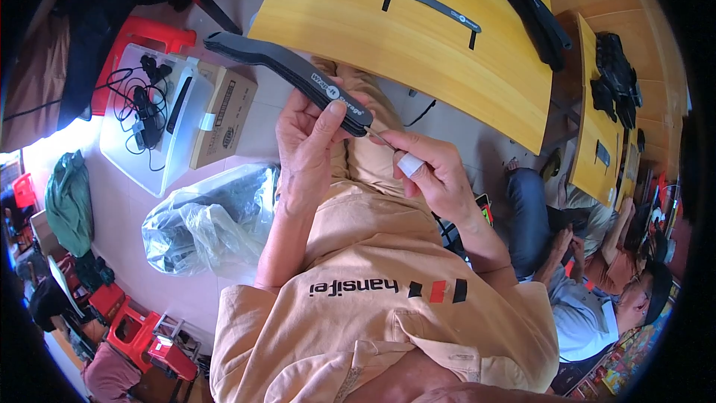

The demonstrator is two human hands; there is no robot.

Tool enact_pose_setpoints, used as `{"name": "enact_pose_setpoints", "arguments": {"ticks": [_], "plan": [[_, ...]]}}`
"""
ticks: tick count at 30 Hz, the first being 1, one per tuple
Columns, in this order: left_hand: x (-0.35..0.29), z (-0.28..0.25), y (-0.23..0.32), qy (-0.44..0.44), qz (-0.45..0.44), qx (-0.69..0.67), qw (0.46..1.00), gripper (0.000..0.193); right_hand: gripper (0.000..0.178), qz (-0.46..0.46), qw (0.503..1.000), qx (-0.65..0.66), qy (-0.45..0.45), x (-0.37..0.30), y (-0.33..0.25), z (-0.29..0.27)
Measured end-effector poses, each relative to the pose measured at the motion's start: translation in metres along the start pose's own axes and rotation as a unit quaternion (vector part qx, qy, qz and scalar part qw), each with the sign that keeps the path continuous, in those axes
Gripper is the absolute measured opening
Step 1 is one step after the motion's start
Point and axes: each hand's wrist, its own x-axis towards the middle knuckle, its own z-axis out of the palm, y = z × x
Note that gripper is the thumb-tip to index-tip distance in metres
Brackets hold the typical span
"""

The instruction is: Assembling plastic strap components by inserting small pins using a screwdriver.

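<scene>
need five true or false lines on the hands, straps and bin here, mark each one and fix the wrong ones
1. The left hand holds a stack of dark straps. True.
2. The right hand is empty. False: it holds a thin metal tool at the stack's end.
3. A single strap lies on the yellow table. True.
4. The white wrap is on the left hand. False: it is on the right hand.
5. Black cables lie in the clear bin. True.
</scene>
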Motion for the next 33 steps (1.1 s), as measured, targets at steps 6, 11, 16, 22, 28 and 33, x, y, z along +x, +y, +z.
{"name": "enact_pose_setpoints", "arguments": {"ticks": [6, 11, 16, 22, 28, 33], "plan": [[-0.001, 0.001, -0.002, 0.003, 0.057, 0.059, 0.997, 0.030, 0.035, 0.003, 1.000, 0.031, 0.000, 0.001, 0.006, -0.002], [-0.004, 0.003, -0.006, 0.014, 0.119, 0.125, 0.985, 0.032, 0.051, 0.023, 0.999, -0.009, 0.030, 0.003, -0.001, 0.002], [-0.006, 0.005, -0.009, 0.027, 0.130, 0.143, 0.981, 0.031, 0.066, -0.057, 0.992, -0.104, 0.042, 0.006, 0.000, 0.007], [-0.005, 0.004, -0.013, 0.019, 0.129, 0.139, 0.982, 0.029, 0.068, -0.085, 0.966, -0.237, 0.056, 0.006, 0.003, 0.010], [-0.003, 0.006, -0.009, 0.048, 0.090, 0.135, 0.986, 0.027, 0.063, -0.119, 0.917, -0.364, 0.112, 0.010, 0.008, 0.014], [-0.004, -0.003, -0.012, 0.061, 0.062, 0.126, 0.988, 0.026, 0.061, 0.062, 0.974, 0.206, -0.076, 0.020, 0.012, -0.004]]}}
